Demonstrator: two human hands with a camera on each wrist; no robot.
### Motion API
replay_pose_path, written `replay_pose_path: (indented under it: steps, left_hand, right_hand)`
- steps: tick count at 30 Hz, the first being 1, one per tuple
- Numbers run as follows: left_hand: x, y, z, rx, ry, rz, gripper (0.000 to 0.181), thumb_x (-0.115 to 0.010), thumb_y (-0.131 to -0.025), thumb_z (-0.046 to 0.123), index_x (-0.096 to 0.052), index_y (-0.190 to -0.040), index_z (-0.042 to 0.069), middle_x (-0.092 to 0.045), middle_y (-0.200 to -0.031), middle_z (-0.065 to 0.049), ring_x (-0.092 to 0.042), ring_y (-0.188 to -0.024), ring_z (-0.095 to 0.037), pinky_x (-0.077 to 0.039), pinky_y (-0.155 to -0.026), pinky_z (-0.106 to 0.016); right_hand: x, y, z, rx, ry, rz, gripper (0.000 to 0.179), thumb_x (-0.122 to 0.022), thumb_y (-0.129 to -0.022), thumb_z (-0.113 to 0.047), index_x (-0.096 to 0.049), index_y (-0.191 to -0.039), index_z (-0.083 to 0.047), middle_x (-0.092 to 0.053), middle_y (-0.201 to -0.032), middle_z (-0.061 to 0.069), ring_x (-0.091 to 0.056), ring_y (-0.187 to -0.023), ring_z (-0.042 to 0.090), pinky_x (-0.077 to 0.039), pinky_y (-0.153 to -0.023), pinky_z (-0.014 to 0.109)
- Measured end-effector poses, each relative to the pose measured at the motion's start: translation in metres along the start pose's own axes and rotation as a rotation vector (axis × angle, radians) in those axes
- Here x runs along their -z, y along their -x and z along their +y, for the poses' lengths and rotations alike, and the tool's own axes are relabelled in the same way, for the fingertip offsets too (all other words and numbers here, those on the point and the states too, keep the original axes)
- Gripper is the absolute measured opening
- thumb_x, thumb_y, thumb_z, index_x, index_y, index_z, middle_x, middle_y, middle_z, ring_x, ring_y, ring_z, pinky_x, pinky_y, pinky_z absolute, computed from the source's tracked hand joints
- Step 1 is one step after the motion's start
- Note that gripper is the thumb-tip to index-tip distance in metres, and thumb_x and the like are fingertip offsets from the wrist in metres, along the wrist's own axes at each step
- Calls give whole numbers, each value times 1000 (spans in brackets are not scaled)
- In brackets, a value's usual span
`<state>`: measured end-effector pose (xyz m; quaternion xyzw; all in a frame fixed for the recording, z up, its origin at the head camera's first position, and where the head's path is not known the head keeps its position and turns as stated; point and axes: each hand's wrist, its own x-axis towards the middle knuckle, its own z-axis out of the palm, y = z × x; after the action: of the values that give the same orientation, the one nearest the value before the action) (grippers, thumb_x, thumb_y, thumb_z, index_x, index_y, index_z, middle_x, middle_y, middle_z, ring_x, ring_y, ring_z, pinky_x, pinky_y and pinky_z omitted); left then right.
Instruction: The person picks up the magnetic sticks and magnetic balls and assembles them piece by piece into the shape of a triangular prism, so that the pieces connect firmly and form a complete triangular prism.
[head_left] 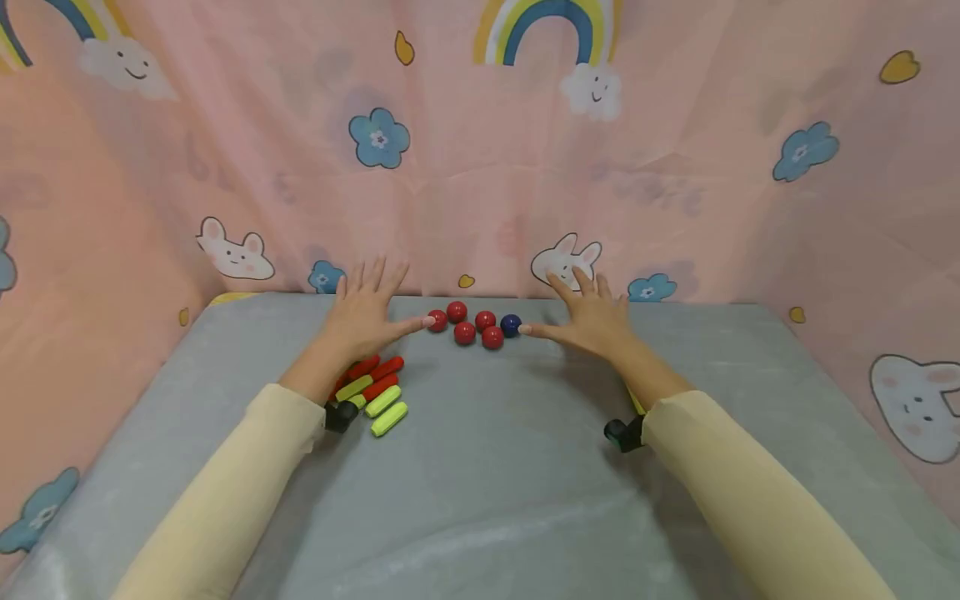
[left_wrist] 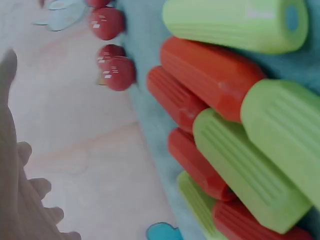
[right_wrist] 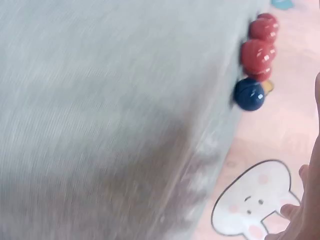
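My left hand is spread over the left part of the table with nothing in its grasp. Its thumb tip overlaps the leftmost red ball in the head view. My right hand is likewise spread, its thumb pointing at the dark blue ball. Several glossy red balls cluster between the two thumbs, beside the blue one. Below my left palm and wrist lies a group of ribbed, stubby sticks, some red, some yellow-green. In the head view my left forearm partly hides them.
A grey cloth covers the table. Along its back and sides hangs a pink printed curtain, close behind the balls and my fingertips. A black wrist mount sits at the left cuff, another at the right.
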<state>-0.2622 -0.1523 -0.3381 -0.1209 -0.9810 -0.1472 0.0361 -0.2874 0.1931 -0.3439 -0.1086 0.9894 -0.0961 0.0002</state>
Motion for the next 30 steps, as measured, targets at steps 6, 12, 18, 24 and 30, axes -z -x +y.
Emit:
replay_pose_path:
  steps: [6,12,18,24,30]
  left_hand:
    - [21,33,10,-9,163,24,62,-62,-99,43,-48,-150,10,-46,-155,-17,-43,-143,-39,-39,-114,-60]
    - [35,75,13,11,248,9,39,-68,-97,30,-66,-129,10,-70,-120,-11,-63,-110,-29,-56,-92,-48]
    - [26,99,15,-21,208,-90,26,-77,-89,23,-73,-112,11,-72,-92,-2,-60,-77,-15,-49,-64,-28]
    - [7,97,23,-41,169,-217,26,-82,-83,19,-71,-105,11,-67,-86,1,-56,-73,-10,-48,-67,-28]
    - [-9,100,34,-15,99,-297,29,-83,-81,18,-71,-107,13,-64,-83,3,-55,-77,-10,-49,-74,-31]
  right_hand:
    - [-3,5,-12,55,-206,78,95,-60,-86,-72,-21,-162,-31,-16,-170,13,-15,-155,47,-20,-116,76]
    - [-21,5,-41,135,-558,217,84,-71,-90,-51,-34,-158,-21,-33,-165,8,-28,-154,32,-31,-119,63]
    - [-39,-1,-49,212,-721,338,69,-76,-90,-33,-48,-150,-14,-46,-157,11,-45,-142,32,-43,-111,57]
    - [-60,1,-40,175,-880,446,58,-79,-89,-22,-58,-142,-13,-54,-148,10,-52,-132,31,-48,-107,53]
    - [-65,4,-40,201,-919,456,54,-79,-88,-17,-60,-138,-8,-61,-138,15,-58,-125,34,-50,-103,55]
